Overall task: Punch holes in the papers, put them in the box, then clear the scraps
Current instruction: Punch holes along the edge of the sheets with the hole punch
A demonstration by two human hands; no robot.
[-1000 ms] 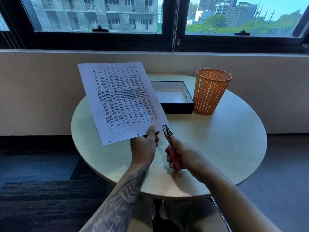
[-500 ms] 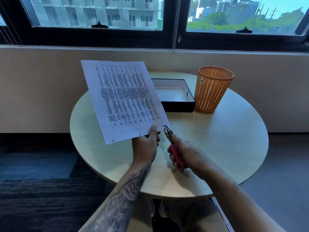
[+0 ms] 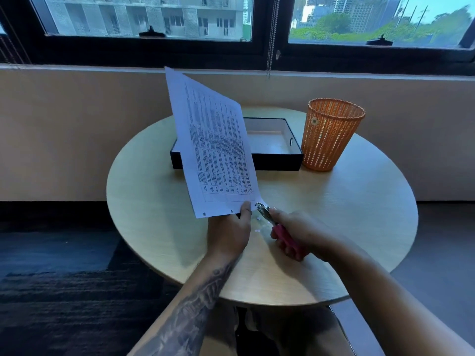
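My left hand (image 3: 228, 232) pinches the bottom edge of a printed sheet of paper (image 3: 213, 147), held upright over the table and turned edge-on to the right. Two punched holes show along its bottom margin. My right hand (image 3: 298, 232) grips a hole punch (image 3: 279, 228) with pink handles; its metal jaws sit at the sheet's bottom right corner. A few small white paper scraps (image 3: 257, 224) lie on the table between my hands. The open black box (image 3: 276, 160) sits behind the sheet with a pale inside.
An orange mesh waste basket (image 3: 331, 134) stands to the right of the box. The round wooden table (image 3: 347, 214) carries everything. A beige wall and dark window frames lie beyond it; dark carpet is at the left.
The sheet has swung from facing me to nearly edge-on, rising higher. The punch's jaws have closed in on its bottom right corner.
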